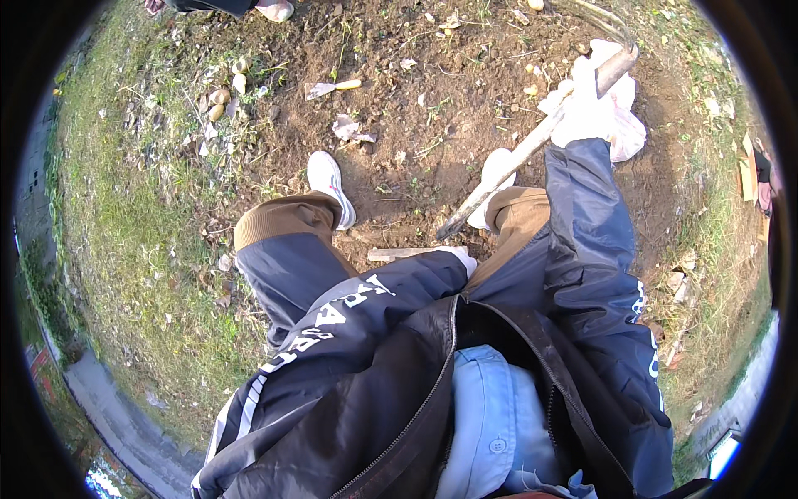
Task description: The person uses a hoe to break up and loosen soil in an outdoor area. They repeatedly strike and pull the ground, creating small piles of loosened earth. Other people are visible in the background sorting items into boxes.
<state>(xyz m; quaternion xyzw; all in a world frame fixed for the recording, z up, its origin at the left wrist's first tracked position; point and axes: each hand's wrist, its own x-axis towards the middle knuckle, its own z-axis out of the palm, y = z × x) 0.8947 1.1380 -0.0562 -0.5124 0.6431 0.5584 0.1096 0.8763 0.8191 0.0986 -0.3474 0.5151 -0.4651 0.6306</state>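
Observation:
My right hand (580,118), in white and washed out by glare, reaches forward at the upper right. It grips a worn wooden pole (517,162) that slants down to a dark end between my knees. Beside this hand is the rusty socket (616,70) of a tool with curved prongs (601,17); glare hides how it meets the pole. A pale plastic bag (626,134) is next to the hand. My left hand (460,254), also in white, is low between my thighs, mostly hidden by the sleeve. It is by the end of a short wooden board (399,254).
A trowel (333,88) with a yellow handle lies on loose brown soil (399,118). Several potato-like tubers (217,103) are on the left. Crumpled litter (352,129) lies ahead of my white shoes (330,187). Another person's covered foot (274,9) shows at the top.

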